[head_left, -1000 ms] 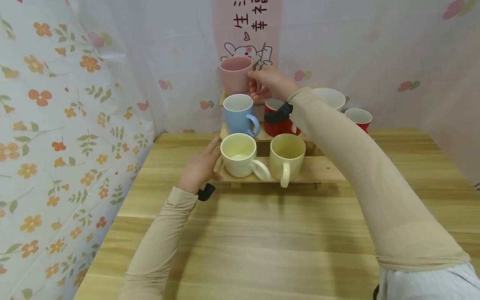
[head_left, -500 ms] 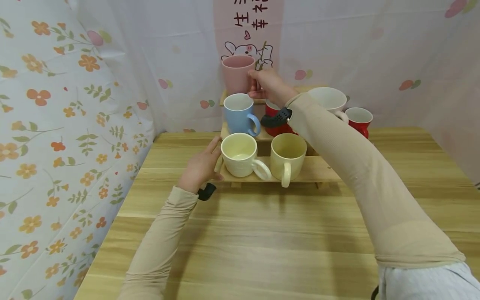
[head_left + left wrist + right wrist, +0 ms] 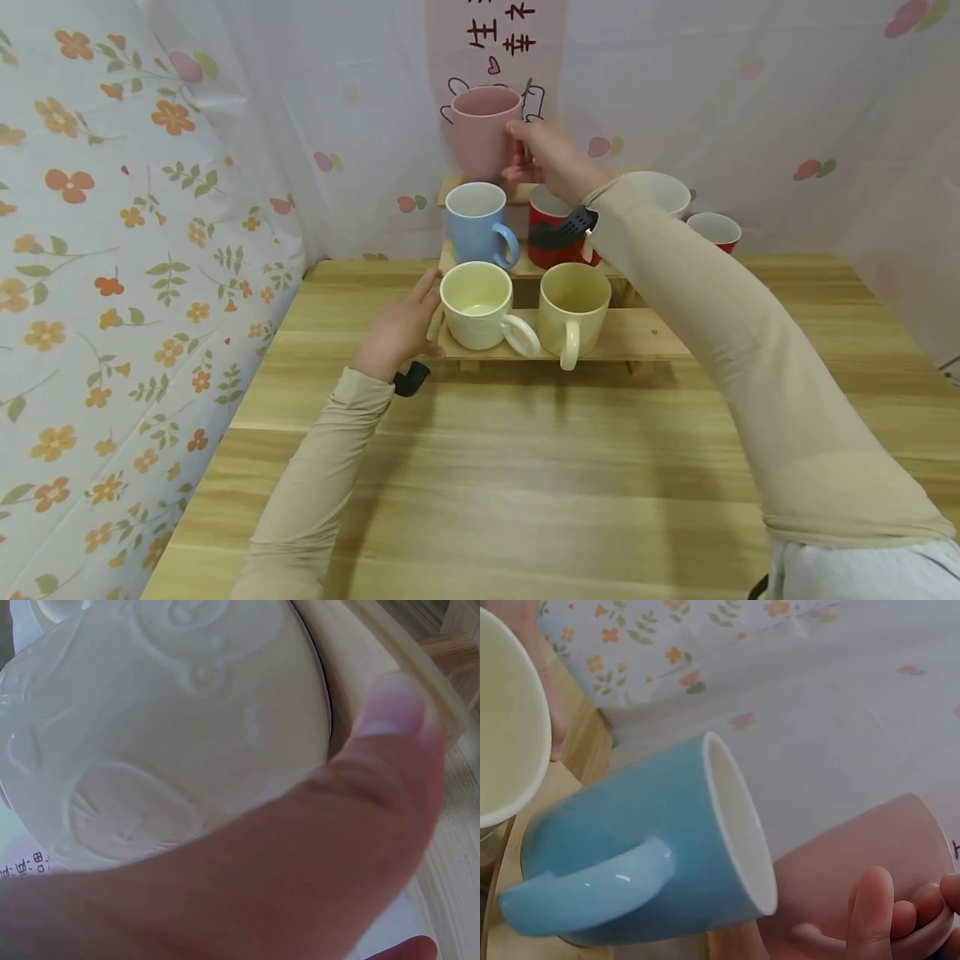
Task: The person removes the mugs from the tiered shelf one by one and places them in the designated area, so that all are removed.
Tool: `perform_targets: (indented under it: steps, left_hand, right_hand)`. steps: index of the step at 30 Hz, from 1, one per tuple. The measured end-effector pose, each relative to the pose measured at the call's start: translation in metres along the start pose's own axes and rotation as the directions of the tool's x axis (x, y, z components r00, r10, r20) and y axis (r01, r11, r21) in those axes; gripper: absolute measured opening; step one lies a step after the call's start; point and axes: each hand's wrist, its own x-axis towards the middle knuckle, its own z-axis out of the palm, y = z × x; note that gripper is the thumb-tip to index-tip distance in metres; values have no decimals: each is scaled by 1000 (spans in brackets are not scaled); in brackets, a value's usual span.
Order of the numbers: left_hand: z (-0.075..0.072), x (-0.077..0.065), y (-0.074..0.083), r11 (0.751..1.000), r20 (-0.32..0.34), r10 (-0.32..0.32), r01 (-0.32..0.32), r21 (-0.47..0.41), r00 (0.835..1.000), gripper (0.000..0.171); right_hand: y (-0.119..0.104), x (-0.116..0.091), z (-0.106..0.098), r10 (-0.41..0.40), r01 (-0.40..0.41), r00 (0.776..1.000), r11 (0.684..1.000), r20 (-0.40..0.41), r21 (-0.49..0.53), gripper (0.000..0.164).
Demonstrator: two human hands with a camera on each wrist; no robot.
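Observation:
My right hand (image 3: 551,158) grips a pink mug (image 3: 483,137) by its handle, above the left end of the top shelf. In the right wrist view, curled fingers (image 3: 904,919) show at the pink mug's handle. My left hand (image 3: 401,329) lies at the left end of the wooden shelf rack (image 3: 637,333), beside a cream mug (image 3: 476,308). Its fingers stretch out along the rack's end. In the left wrist view, the left thumb (image 3: 394,712) rests on the lowest board's edge, close to the cream mug's embossed wall (image 3: 150,750).
A light-blue mug (image 3: 476,225) stands on the middle tier, just below the pink one, with a red mug (image 3: 546,218) to its right. On the lowest tier is a yellow mug (image 3: 573,304). A white cup (image 3: 663,193) and another red cup (image 3: 714,229) are partly behind the right sleeve.
The pink mug has risen off the top shelf and shifted slightly right in my right hand. My left hand keeps its place at the rack's end.

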Motion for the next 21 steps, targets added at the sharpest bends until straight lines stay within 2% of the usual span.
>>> perform_targets:
  steps: [5,9,13,21]
  left_hand:
    - [0,3,1,1000,0,12,-12,22,1000,105]
    - [1,4,1,999,23,4,-5,32,1000,107]
    - [0,7,1,1000,27,-2,1,27,1000,109]
    - [1,9,2,1000,28,6,-6,12,1000,109]
  right_hand:
    - [-10,-8,-13,-15,15,1000,1000,-17,24,31]
    - [-14,-14,-25,-2,4,997,999,-71,38,33]
    - [-18,-17,-38,-6,18,993,995,-115,102,36]
    - [-15,-24,-68,-45,69,986,987,-158,148,36]
